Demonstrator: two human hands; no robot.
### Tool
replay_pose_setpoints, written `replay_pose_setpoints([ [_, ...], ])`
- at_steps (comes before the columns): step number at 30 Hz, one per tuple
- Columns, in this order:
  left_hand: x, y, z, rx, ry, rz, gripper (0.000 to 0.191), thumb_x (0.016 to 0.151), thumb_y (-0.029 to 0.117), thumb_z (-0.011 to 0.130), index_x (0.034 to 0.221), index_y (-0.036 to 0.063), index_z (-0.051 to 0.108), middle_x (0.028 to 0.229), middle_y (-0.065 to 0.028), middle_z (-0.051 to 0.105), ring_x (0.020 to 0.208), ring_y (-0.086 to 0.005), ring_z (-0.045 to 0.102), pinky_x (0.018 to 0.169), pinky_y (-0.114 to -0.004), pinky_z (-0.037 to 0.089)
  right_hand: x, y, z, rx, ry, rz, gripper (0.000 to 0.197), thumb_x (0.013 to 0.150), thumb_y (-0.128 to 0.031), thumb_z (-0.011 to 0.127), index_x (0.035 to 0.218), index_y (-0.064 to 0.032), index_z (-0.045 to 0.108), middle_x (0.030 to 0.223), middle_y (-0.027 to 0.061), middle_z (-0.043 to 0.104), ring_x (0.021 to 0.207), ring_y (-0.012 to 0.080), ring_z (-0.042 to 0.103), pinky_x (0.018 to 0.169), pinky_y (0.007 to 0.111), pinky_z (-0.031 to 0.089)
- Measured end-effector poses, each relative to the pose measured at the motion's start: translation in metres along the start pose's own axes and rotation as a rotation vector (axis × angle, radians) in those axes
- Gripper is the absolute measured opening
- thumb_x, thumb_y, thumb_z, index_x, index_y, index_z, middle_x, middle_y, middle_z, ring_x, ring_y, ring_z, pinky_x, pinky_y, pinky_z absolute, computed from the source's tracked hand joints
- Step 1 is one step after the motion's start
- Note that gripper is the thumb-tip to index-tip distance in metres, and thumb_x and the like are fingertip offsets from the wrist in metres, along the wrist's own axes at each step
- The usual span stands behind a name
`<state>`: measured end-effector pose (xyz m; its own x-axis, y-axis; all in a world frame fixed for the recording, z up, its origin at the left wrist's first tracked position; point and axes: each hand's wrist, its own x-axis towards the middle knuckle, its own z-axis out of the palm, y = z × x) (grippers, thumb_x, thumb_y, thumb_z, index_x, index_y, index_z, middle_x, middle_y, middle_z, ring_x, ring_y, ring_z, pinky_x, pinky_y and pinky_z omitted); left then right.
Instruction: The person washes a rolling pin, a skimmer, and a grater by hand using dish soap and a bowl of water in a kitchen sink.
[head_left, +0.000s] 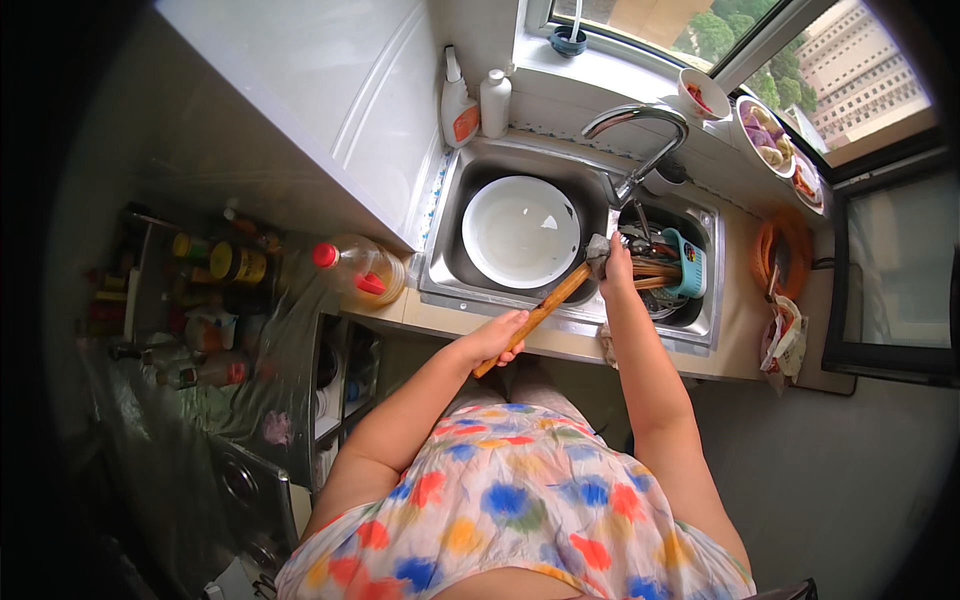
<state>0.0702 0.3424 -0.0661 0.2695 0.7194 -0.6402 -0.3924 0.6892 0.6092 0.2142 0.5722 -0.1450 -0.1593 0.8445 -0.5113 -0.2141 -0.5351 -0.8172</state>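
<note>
My left hand (496, 339) is closed around the lower end of a wooden rolling pin (553, 301), which slants up to the right over the front edge of the double steel sink (517, 304). At its upper end, my right hand (617, 262) holds a grey cloth (598, 255) against the wood. A large white basin (521, 232) with clear liquid in it sits in the left bowl. Wooden chopsticks (652, 274) and a light-blue plastic basket (688, 266) lie in the right bowl, partly behind my right hand. The chrome faucet (660, 154) arches above the divider.
A plastic bottle with a red cap (360, 274) stands left of the sink. A spray bottle (458, 109) and a white bottle (495, 103) stand behind it. Bowls of food (763, 135) line the windowsill. An orange coiled hose (780, 255) lies at right, near the open window frame (840, 300).
</note>
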Motion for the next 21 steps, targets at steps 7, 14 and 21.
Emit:
replay_pose_setpoints([
  [7, 0.048, 0.01, -0.031, 0.064, 0.139, -0.044, 0.03, 0.094, 0.038, 0.03, 0.104, 0.0125, 0.041, 0.063, -0.0022, 0.045, 0.04, -0.0056, 0.036, 0.035, -0.02, 0.031, 0.051, 0.041, -0.002, -0.245, 0.102, 0.024, 0.043, 0.087, -0.033, 0.053, 0.114, -0.0018, 0.042, 0.104, 0.0114, 0.053, 0.09, 0.0194, 0.055, 0.074, 0.032, 0.047],
  [14, 0.115, 0.004, -0.077, -0.458, 0.488, -0.117, 0.025, 0.094, 0.038, 0.031, 0.097, 0.0144, 0.04, 0.068, -0.0025, 0.045, 0.048, -0.0084, 0.038, 0.044, -0.022, 0.035, 0.099, 0.071, 0.057, -0.891, -0.247, -0.25, 0.051, 0.085, -0.028, 0.055, 0.125, -0.0021, 0.038, 0.11, 0.0187, 0.053, 0.096, 0.0296, 0.055, 0.083, 0.032, 0.043],
  [21, 0.162, 0.002, -0.09, -0.728, 0.585, -0.135, 0.025, 0.094, 0.036, 0.035, 0.11, 0.0182, 0.039, 0.077, -0.0034, 0.045, 0.054, -0.0103, 0.042, 0.046, -0.025, 0.04, 0.145, 0.145, 0.06, -1.638, -0.497, -0.702, 0.058, 0.075, -0.023, 0.062, 0.128, -0.0139, 0.039, 0.137, 0.0116, 0.028, 0.127, 0.0325, 0.024, 0.1, 0.047, 0.026],
])
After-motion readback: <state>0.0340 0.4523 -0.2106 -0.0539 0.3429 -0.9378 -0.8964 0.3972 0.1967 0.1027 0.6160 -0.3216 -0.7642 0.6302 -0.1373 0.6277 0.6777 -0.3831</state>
